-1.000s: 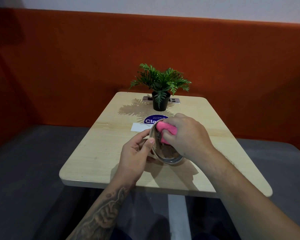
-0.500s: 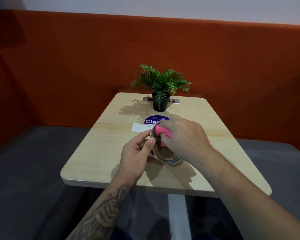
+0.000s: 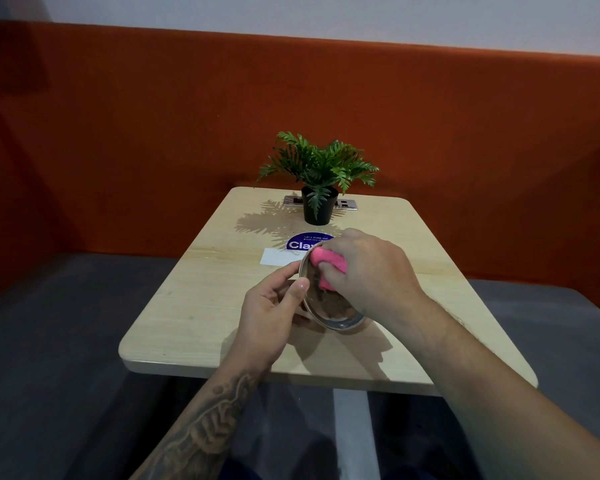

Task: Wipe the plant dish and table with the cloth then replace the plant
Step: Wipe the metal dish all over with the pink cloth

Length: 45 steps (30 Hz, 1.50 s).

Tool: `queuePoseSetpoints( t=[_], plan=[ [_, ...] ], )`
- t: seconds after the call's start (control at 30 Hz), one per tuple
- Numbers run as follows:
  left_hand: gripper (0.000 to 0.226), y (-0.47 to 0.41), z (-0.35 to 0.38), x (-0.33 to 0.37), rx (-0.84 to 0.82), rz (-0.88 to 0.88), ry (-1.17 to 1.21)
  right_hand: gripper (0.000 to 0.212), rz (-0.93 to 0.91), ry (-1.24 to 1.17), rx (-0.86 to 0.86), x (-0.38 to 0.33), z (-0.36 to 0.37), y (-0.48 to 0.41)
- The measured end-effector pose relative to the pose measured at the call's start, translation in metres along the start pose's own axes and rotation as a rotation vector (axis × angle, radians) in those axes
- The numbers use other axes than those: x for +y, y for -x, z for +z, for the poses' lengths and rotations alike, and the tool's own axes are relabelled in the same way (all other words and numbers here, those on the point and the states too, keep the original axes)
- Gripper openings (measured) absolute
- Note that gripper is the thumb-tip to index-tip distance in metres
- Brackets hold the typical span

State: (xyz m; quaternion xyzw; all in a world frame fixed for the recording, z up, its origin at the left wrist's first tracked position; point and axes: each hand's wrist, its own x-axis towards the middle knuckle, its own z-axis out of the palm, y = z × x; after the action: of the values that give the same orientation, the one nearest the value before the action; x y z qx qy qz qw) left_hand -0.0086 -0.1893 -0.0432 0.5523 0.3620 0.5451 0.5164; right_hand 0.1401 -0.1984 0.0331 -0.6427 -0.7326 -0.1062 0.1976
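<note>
A round metal plant dish (image 3: 329, 308) is held tilted above the wooden table (image 3: 194, 306), its inside facing right. My left hand (image 3: 274, 306) grips its left rim with thumb and fingers. My right hand (image 3: 371, 275) presses a pink cloth (image 3: 328, 266) into the upper part of the dish. The potted fern (image 3: 319, 181) in a black pot stands at the far end of the table, apart from both hands.
A blue round sticker (image 3: 302, 242) and a white card (image 3: 278, 257) lie on the table behind the dish. A metal socket plate (image 3: 347, 203) sits behind the pot. An orange padded backrest (image 3: 153, 133) and grey bench seats (image 3: 49, 341) surround the table.
My right hand has rubbed the pink cloth a little inside the dish, shifting slightly up and left. The left hand keeps the dish in about the same place.
</note>
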Motion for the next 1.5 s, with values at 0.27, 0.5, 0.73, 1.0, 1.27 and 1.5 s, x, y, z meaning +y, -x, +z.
queuePoseSetpoints(
  t=[0.27, 0.5, 0.73, 1.0, 1.27, 1.5],
  plan=[
    [0.03, 0.001, 0.0, 0.002, 0.012, -0.005, 0.02, 0.024, 0.059, 0.012, -0.001, 0.003, 0.001, -0.001],
    [0.029, 0.002, 0.003, 0.001, 0.02, -0.004, -0.002, 0.025, 0.079, 0.022, -0.006, 0.005, 0.003, -0.001],
    [0.029, 0.003, 0.002, 0.002, 0.028, 0.003, -0.008, 0.026, 0.118, 0.039, -0.004, 0.009, 0.004, -0.004],
    [0.031, 0.003, 0.001, 0.002, 0.039, -0.004, -0.006, 0.028, 0.114, 0.066, -0.017, 0.013, 0.003, -0.002],
    [0.03, -0.001, -0.001, 0.0, 0.06, -0.026, 0.02, 0.026, 0.086, 0.055, -0.084, 0.019, -0.001, 0.0],
    [0.031, -0.002, -0.002, -0.001, 0.064, -0.026, 0.036, 0.025, 0.051, 0.011, -0.027, 0.024, 0.0, 0.006]
  ],
)
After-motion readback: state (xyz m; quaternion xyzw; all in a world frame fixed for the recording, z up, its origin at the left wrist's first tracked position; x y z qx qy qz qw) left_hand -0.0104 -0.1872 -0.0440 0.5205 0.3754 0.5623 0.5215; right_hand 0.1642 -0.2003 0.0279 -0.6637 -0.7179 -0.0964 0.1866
